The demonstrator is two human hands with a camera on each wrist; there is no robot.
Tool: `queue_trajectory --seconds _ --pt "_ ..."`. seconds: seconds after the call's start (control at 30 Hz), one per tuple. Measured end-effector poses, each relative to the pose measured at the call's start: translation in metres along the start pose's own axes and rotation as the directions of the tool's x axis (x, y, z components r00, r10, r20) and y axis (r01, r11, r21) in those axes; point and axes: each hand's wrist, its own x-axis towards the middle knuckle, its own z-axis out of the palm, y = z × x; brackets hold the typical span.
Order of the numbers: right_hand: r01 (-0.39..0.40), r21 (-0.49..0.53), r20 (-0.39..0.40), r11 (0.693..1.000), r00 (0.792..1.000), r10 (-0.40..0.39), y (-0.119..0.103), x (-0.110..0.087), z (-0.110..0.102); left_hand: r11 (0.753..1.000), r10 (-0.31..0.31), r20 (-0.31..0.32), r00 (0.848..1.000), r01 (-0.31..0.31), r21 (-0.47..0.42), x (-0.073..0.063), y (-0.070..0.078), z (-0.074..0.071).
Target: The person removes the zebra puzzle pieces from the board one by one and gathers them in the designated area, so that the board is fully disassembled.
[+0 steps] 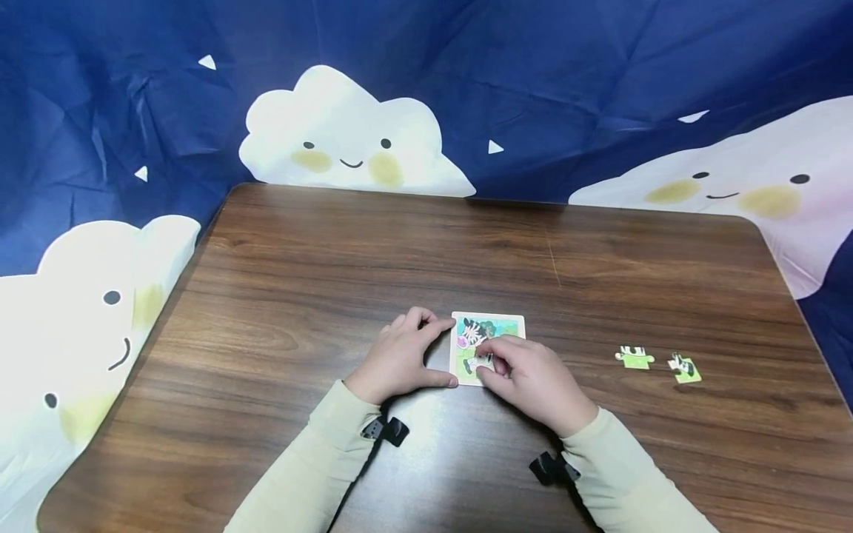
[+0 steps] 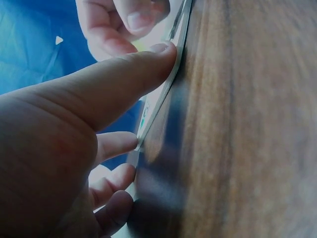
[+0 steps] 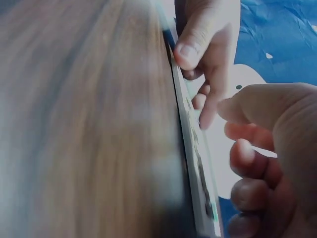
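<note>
A small square puzzle board (image 1: 455, 348) with a zebra picture and a pale rim lies on the table. My left hand (image 1: 403, 355) steadies its left side, the index fingertip at the far corner and the thumb at the near one; both digits are fairly straight. Over the board's right part is my right hand (image 1: 536, 377), thumb and index fingertips bent down on either side of a white-and-green puzzle piece (image 1: 474, 363). In the right wrist view its other fingers (image 3: 247, 193) are curled. I cannot tell whether the thumb and index finger pinch the piece.
Two loose puzzle pieces lie to the right: one striped and green (image 1: 635, 359), one with black, white and green (image 1: 685, 369). The brown wooden table (image 1: 300, 296) meets a blue cloth (image 1: 533, 74) with white smiling clouds at its back and left edges.
</note>
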Motion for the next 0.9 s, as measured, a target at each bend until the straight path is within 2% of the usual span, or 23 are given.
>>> queue_trajectory --seconds 0.17,0.3,0.6,0.77,0.9 --pt "0.013 -0.043 -0.099 0.999 0.995 -0.018 0.011 -0.012 -0.011 1.0 -0.012 0.005 1.0 0.012 -0.006 0.0 0.0 0.002" --pt "0.021 -0.107 -0.143 0.994 0.989 -0.036 0.024 -0.025 -0.022 1.0 -0.012 0.003 1.0 0.012 -0.008 0.001 0.0 0.003" --pt "-0.007 -0.265 -0.116 0.964 0.993 -0.025 0.056 -0.055 -0.055 1.0 -0.005 0.007 1.0 0.006 -0.005 0.002 0.001 0.004" --pt "-0.034 -0.303 -0.146 0.952 0.989 -0.011 0.074 -0.064 -0.073 1.0 -0.01 0.007 1.0 0.01 -0.02 0.002 0.001 0.003" --pt "-0.08 -0.316 -0.143 0.945 0.989 0.036 0.086 -0.07 -0.084 1.0 -0.01 0.002 1.0 0.01 -0.027 0.001 0.001 0.002"
